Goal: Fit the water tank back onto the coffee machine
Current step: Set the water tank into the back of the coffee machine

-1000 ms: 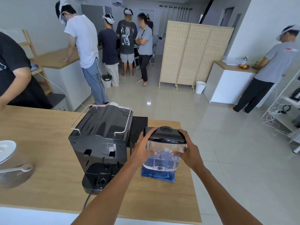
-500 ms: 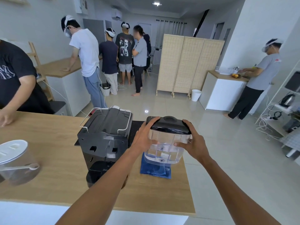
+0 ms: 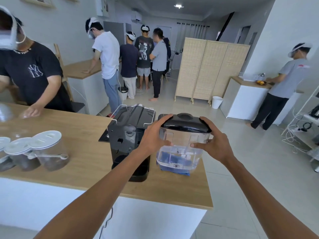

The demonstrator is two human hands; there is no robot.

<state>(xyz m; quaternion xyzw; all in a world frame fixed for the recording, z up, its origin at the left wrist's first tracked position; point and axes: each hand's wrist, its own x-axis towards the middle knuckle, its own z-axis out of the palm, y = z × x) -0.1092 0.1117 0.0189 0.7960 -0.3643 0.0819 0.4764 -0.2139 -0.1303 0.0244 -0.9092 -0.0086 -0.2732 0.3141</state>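
a head-worn camera looks down over a light wooden countertop (image 3: 86,161) with two bare forearms reaching forward from the bottom of the frame. both hands hold a clear plastic water tank (image 3: 181,150) with a glossy black lid (image 3: 185,125), raised above the counter near its right edge, at about 1 o'clock from the centre of the view. the left hand (image 3: 153,137) grips the tank's left side, thumb curled over the lid's edge and fingers wrapped onto the clear wall. the right hand (image 3: 215,144) grips the right side, thumb hooked on the lid, fingers spread and pressed against the front of the clear wall. under the tank a folded blue cloth (image 3: 174,170) lies on the counter, partly seen through the plastic. just to the left of the tank, at 12 o'clock, stands a black coffee machine (image 3: 127,135) with wire rails on its top; the tank is beside it, not mounted on it. at 9 o'clock, three glass jars (image 3: 50,152) with white lids stand in a cluster, blurred, a white scoop resting against one. beyond the counter, several people wearing headsets stand about a tiled room, and a woven folding screen (image 3: 210,71) stands at 1 o'clock in the distance.
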